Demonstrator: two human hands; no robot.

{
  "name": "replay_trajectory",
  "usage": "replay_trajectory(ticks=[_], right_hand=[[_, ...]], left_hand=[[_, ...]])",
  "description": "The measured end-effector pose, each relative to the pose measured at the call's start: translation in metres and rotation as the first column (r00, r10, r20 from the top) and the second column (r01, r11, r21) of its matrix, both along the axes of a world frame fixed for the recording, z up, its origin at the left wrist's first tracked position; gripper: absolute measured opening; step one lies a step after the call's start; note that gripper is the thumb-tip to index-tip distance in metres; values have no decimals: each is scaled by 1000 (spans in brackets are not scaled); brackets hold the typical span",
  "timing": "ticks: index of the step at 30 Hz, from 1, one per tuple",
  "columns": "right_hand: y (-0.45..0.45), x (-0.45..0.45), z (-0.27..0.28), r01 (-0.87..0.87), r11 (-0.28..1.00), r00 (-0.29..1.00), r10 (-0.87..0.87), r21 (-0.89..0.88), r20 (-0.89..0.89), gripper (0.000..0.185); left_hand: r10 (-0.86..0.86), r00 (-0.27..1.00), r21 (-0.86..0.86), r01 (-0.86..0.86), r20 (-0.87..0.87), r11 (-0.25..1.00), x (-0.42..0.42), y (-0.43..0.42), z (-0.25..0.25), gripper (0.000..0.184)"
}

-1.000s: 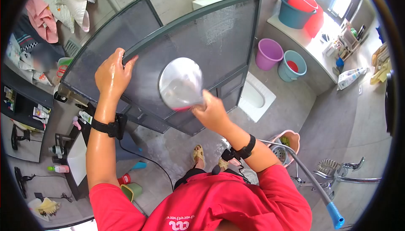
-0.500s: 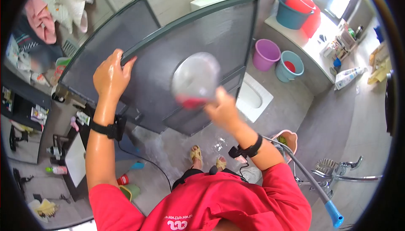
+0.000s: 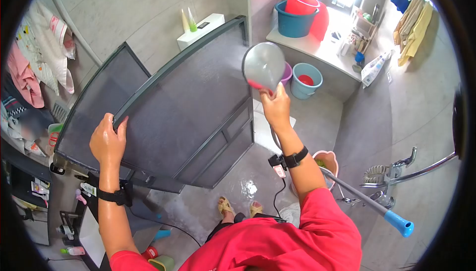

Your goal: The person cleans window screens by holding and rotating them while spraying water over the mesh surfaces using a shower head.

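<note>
My left hand (image 3: 108, 139) grips the dark top frame of a large grey screen panel (image 3: 183, 102), its fingers wrapped over the edge. With my right hand (image 3: 275, 106) I hold a round, translucent ladle-like scoop (image 3: 265, 65) with a red part near the handle. The scoop is raised at the far right end of the panel, its bowl overlapping the purple bucket behind. A second, smaller screen panel (image 3: 99, 100) stands behind the first at the left. Whether the scoop touches the panel I cannot tell.
A squat toilet (image 3: 265, 132) is behind the panel. Beyond it stands a light blue bucket (image 3: 306, 81). More tubs (image 3: 296, 23) sit on the ledge. A blue-tipped pole (image 3: 367, 201) leans at the right, by a pink basket (image 3: 327, 162). The floor (image 3: 248, 187) is wet.
The scoop and my right hand have moved up and right, from the panel's middle to its far right end. The view has shifted, so the panel and my left hand appear lower and further left.
</note>
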State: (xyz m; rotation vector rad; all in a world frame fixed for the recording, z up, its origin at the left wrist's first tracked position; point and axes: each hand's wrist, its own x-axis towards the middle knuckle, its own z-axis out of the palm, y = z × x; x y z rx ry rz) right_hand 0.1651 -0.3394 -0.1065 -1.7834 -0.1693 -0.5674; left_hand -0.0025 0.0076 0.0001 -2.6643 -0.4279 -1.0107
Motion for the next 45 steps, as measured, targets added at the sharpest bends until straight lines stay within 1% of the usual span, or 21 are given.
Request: replay_trajectory(ticks=[3,4,5,7,11,13,15,19,21,22,25,28,29,33,35,37,38,40,41,43,45], right_hand=[[-7,-9,4,-134,982,991,136,-137,4,26],[-7,-8,12,-64,988,980,89,-142,177,25],[-10,-5,23,-62,988,980,87,-139,176,25],[-15,8,43,9,995,968,-34,97,249,26],[-31,37,31,82,996,990,-79,-20,117,28],[-37,37,-1,112,984,989,-96,-141,116,32],[-43,29,-41,15,935,1000,-17,-354,-2,35],[-49,5,-58,-82,923,987,23,-375,-159,35],[-49,-3,-31,15,958,985,-63,-286,-162,33],[-50,3,-31,55,980,998,-52,-191,21,32],[-42,5,-18,43,999,999,-43,-23,-12,32],[-27,-9,-56,-136,978,982,111,-161,-154,32],[-17,-25,-97,-311,892,922,200,-328,-331,33],[-23,-43,-144,-362,853,883,186,-375,-431,34],[-40,-31,-134,-215,964,929,153,-155,-338,34],[-57,-15,-106,-4,990,935,-45,-139,-352,32],[-61,-9,-100,-9,990,933,-43,-144,-356,32],[-66,-2,-91,91,992,965,-66,86,-253,31],[-64,-5,-91,90,992,966,-66,85,-251,31],[-55,-23,-94,-159,969,926,79,-191,-368,31],[-44,-40,-115,-226,938,939,139,-261,-313,32]], left_hand=[[6,1000,-4,-6,-13,1000,1,1,2,34],[18,1000,-9,-18,-21,1000,2,2,2,34],[15,1000,-6,-16,-22,1000,3,3,1,34],[11,1000,-3,-11,-18,1000,3,5,-1,34],[14,998,-46,-17,-65,999,2,3,2,35],[33,997,-26,-35,-75,999,2,6,2,36],[46,995,-32,-49,-83,998,2,4,4,36],[22,999,18,-21,-27,1000,3,6,0,37],[37,999,29,-36,-35,999,4,8,-1,38],[49,998,43,-48,-29,998,4,8,-1,39],[71,996,21,-70,-46,997,4,4,1,40],[118,987,-30,-122,-106,992,3,5,3,45],[126,985,-27,-130,-116,991,3,3,2,45],[148,982,-23,-151,-117,988,2,1,4,44],[156,979,-23,-161,-134,987,0,1,1,44],[166,982,1,-167,-93,986,1,3,-1,44],[128,991,16,-127,-40,992,1,1,-2,43],[137,990,5,-137,-45,991,0,-3,-1,43],[140,989,-1,-140,-50,990,0,-4,-1,43],[129,991,23,-128,-35,992,-2,-2,-4,43],[110,994,56,-109,-17,993,2,1,-1,43]])
